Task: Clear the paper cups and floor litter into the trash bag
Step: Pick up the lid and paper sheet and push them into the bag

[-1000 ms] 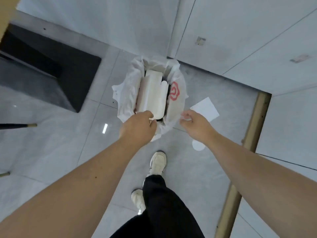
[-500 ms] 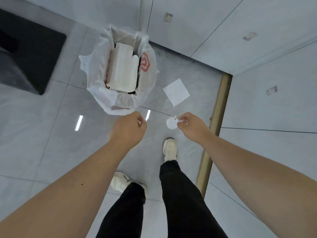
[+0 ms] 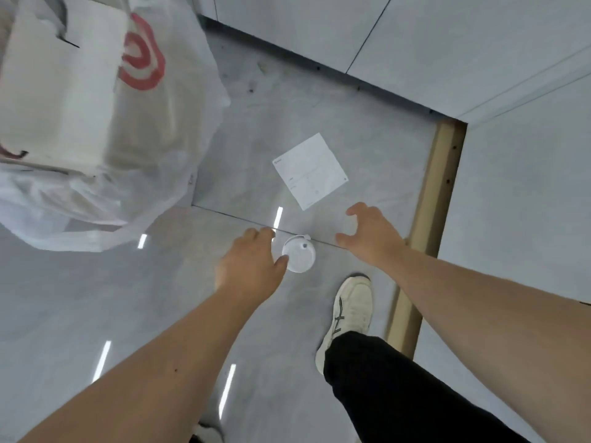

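A white round cup lid lies on the grey floor tiles. My left hand is at its left rim, forefinger and thumb apart and touching the edge, not closed on it. My right hand hovers to the lid's right with its fingers spread and nothing in it, just below a white square paper lying flat on the floor. The white trash bag with a red logo stands at the upper left, and a white carton sticks out of it.
A tiled wall runs behind the paper. A tan threshold strip borders the floor on the right. My right foot in a white shoe and black trouser leg stands just below the lid.
The view has dropped much closer to the floor. Both hands left the trash bag's rim and came down, the left to the lid, the right opening near the paper.
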